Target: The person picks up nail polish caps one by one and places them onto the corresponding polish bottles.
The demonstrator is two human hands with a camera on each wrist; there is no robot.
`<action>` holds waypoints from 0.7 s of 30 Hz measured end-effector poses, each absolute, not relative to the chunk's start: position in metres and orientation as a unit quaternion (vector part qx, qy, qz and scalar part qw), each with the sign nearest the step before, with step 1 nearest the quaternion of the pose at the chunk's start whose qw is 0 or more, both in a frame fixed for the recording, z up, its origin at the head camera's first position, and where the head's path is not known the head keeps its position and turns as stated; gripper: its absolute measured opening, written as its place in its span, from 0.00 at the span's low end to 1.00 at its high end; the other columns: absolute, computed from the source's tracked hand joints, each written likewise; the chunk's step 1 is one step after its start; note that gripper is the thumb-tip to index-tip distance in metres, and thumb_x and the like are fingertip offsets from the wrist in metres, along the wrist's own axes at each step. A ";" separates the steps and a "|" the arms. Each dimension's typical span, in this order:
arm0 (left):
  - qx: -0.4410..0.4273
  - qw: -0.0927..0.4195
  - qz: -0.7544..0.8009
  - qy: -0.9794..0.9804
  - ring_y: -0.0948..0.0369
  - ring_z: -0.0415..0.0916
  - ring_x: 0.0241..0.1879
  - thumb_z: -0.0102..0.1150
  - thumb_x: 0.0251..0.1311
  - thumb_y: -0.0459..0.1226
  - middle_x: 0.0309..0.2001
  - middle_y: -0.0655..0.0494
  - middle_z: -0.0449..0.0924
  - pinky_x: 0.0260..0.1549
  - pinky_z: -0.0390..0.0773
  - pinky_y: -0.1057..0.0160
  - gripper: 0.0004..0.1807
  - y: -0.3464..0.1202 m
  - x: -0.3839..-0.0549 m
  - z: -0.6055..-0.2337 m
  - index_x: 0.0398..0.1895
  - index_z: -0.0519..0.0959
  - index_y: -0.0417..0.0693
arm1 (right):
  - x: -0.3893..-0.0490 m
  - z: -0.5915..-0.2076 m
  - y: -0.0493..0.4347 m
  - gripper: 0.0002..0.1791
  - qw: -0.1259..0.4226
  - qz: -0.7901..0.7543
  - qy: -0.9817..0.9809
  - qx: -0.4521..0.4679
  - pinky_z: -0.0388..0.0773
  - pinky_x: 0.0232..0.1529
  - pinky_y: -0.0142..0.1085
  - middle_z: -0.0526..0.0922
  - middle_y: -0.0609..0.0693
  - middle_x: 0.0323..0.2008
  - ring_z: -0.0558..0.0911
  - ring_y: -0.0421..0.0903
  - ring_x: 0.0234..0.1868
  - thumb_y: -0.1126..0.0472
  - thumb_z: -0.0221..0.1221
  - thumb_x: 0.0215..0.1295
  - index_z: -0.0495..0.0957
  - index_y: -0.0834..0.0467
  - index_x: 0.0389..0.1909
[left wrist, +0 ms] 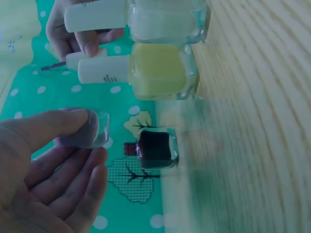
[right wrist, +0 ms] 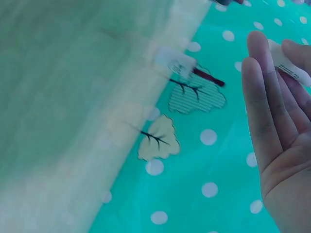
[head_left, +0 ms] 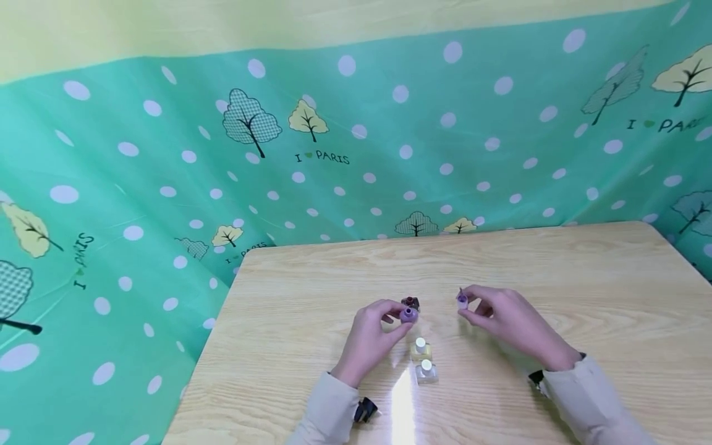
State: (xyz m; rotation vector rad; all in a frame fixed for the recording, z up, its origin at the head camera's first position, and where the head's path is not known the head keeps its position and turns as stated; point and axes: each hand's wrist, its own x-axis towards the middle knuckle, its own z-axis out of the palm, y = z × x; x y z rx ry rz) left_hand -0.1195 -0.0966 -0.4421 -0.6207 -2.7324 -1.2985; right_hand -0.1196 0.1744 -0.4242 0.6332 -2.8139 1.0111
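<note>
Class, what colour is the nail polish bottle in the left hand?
The nail polish bottle is purple; clearest in the head view.

The head view is bright and fairly even, with a hard white streak of glare on the surface (head_left: 300, 290) and faint, soft shadow below the right hand (head_left: 506, 312). Both wrist views are dimmer, tinted blue-green. In the right one the surface dissolves into blurred haze; the white cap (right wrist: 171, 61) there looks smeared, possibly from motion.
</note>
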 end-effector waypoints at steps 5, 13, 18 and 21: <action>-0.214 0.049 -0.414 -0.883 0.67 0.81 0.41 0.72 0.55 0.38 0.41 0.61 0.86 0.43 0.83 0.62 0.15 -0.097 -0.117 -0.439 0.46 0.84 0.50 | -0.116 -0.416 0.177 0.16 0.063 0.311 -0.928 0.195 0.81 0.30 0.27 0.86 0.44 0.31 0.80 0.29 0.26 0.60 0.67 0.62 0.81 0.58 0.50; -0.226 0.068 -0.409 -0.882 0.67 0.81 0.41 0.72 0.54 0.37 0.41 0.59 0.86 0.45 0.82 0.65 0.15 -0.095 -0.112 -0.436 0.46 0.84 0.47 | -0.111 -0.409 0.176 0.13 0.097 0.302 -0.928 0.197 0.83 0.31 0.31 0.84 0.40 0.30 0.80 0.30 0.28 0.60 0.69 0.60 0.77 0.53 0.44; -0.234 0.078 -0.407 -0.880 0.67 0.81 0.42 0.72 0.54 0.38 0.41 0.60 0.86 0.47 0.81 0.65 0.15 -0.095 -0.111 -0.434 0.46 0.84 0.48 | -0.108 -0.405 0.176 0.09 0.103 0.299 -0.921 0.226 0.82 0.30 0.28 0.86 0.38 0.33 0.80 0.29 0.29 0.60 0.69 0.60 0.82 0.49 0.41; -0.233 0.080 -0.411 -0.878 0.68 0.81 0.41 0.72 0.54 0.37 0.42 0.61 0.85 0.48 0.81 0.66 0.15 -0.095 -0.111 -0.433 0.46 0.84 0.49 | -0.107 -0.403 0.176 0.10 0.115 0.286 -0.919 0.247 0.82 0.31 0.28 0.87 0.40 0.38 0.81 0.30 0.31 0.59 0.67 0.62 0.84 0.48 0.44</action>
